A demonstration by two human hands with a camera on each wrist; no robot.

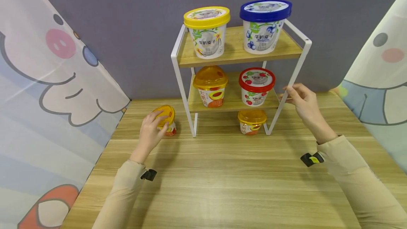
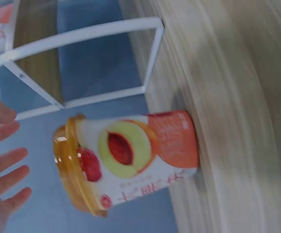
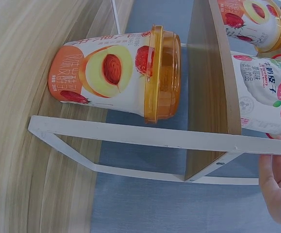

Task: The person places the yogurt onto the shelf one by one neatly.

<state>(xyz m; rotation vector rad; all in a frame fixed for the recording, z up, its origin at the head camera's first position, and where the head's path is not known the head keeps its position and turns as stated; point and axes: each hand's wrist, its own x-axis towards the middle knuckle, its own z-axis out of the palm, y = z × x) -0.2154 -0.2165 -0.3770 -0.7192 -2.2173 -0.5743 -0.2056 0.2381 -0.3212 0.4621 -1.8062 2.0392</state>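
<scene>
My left hand (image 1: 150, 130) hovers at the orange domed lid of a yogurt cup (image 1: 171, 130) left of the rack. In the left wrist view its loosely spread fingers stand apart from that peach-printed cup (image 2: 130, 155), which is upright on the table. With the thumb in front and fingers behind, my right hand (image 1: 305, 105) holds the right white post of a two-tier shelf rack (image 1: 294, 73). Another orange-lidded yogurt cup (image 1: 249, 128) stands beneath the lower shelf, near that post. A red-lidded tub (image 1: 254, 98) sits on the lower shelf, close to the right hand.
On the top shelf are a yellow-lidded tub (image 1: 208, 41) and a blue-lidded tub (image 1: 264, 36). An orange-lidded cup (image 1: 211, 96) shares the lower shelf with the red-lidded tub. The wooden table (image 1: 222, 179) reaches a grey back wall (image 1: 143, 45), with cartoon-printed curtains at both sides.
</scene>
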